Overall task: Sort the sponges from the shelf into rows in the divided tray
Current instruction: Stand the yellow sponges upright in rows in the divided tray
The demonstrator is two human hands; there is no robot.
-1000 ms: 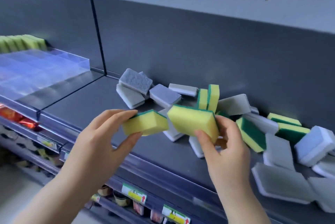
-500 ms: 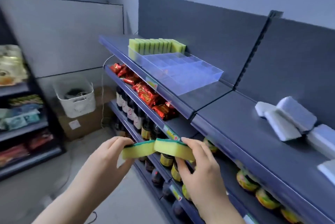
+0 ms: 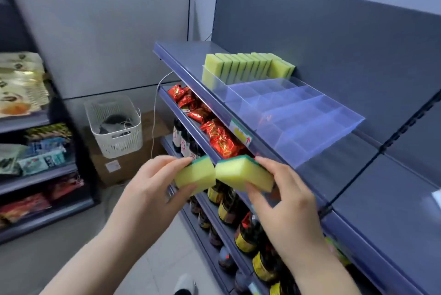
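Grey shop racks fill our view, and the top shelf [image 3: 334, 175] runs from 5 o'clock up to 12 o'clock. On it lies the clear divided tray [image 3: 310, 123]. Its far compartment, at 12 o'clock, is already full with a row of sponges [image 3: 245, 65] that stand on edge, green and yellow faces pressed together. The nearer compartments look empty to us. Their long axis goes across the shelf, from the front edge toward the back panel, parallel to the full row.

Below the tray, in the air before the shelf edge, we hold two more sponges. Our left hand [image 3: 152, 189] clamps the left sponge [image 3: 195, 175], with the fingers over the top and the thumb under it. Our right hand [image 3: 291, 201] clamps the right sponge [image 3: 243, 173] in the same way. The inner ends of the two sponges touch or almost touch; we cannot tell which. The green layers face up and away.

From this grip the tray lies at about 1 o'clock, higher and further in. We judge that the right hand is nearer to it. Both wrists are bent upward, and both sponges lie flat, so they must turn on edge before they go in.
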